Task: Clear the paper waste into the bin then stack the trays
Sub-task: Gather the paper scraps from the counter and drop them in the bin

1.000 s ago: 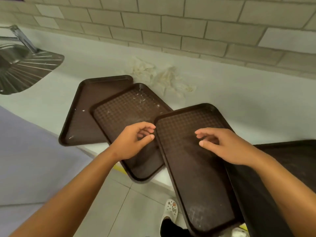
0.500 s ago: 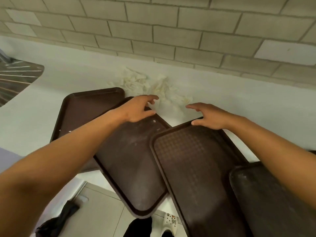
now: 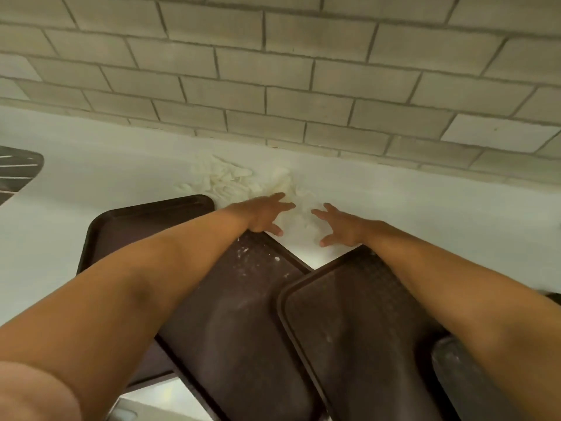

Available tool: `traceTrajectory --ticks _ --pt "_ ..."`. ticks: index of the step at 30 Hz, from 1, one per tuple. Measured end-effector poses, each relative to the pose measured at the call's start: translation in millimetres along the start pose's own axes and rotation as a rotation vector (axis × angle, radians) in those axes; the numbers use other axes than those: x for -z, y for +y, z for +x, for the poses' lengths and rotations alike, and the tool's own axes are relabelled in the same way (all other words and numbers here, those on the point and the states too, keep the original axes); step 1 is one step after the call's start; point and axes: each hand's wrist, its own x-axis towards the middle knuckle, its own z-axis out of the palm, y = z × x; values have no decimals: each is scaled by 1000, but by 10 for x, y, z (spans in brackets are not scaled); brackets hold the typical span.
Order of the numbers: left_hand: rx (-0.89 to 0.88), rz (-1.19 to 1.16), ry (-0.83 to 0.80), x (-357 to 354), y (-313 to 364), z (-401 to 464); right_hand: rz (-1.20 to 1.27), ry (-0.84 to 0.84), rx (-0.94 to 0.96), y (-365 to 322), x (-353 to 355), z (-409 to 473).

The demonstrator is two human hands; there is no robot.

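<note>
Crumpled white paper waste (image 3: 233,180) lies on the white counter near the wall, behind the trays. My left hand (image 3: 264,214) reaches over the trays with fingers spread, its fingertips at the paper's right part. My right hand (image 3: 337,226) is open too, fingers spread, just right of the paper and facing the left hand. Several dark brown trays overlap on the counter: a left tray (image 3: 145,220), a middle tray (image 3: 243,314) with white crumbs, and a right tray (image 3: 349,314). A darker tray (image 3: 455,375) sits at the bottom right.
A grey brick wall (image 3: 288,71) rises directly behind the counter (image 3: 425,214). The ribbed metal drainer of a sink (image 3: 15,168) shows at the far left. The trays overhang the counter's front edge, with floor visible below.
Both hands have moved forward from above the trays to the paper heap by the wall, fingers spreading. The view has tilted up and closer to the wall.
</note>
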Motion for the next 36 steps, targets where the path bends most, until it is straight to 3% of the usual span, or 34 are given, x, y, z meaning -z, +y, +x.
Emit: traceTrajectory --ticks 3,7,15,23,36 --pt "-5 32 -48 -39 -24 81 -13 45 -7 -18 -63 89" --pt "-38 109 29 -111 -80 151 -88 139 -9 -59 -123 159" --pt "-2 -65 103 -107 -202 196 -4 279 8 -89 -226 184" --pt "44 -189 240 42 -341 109 0 153 19 -105 135 139" --pt "-47 -496 476 608 -393 -147 313 356 70 -334 816 -106"
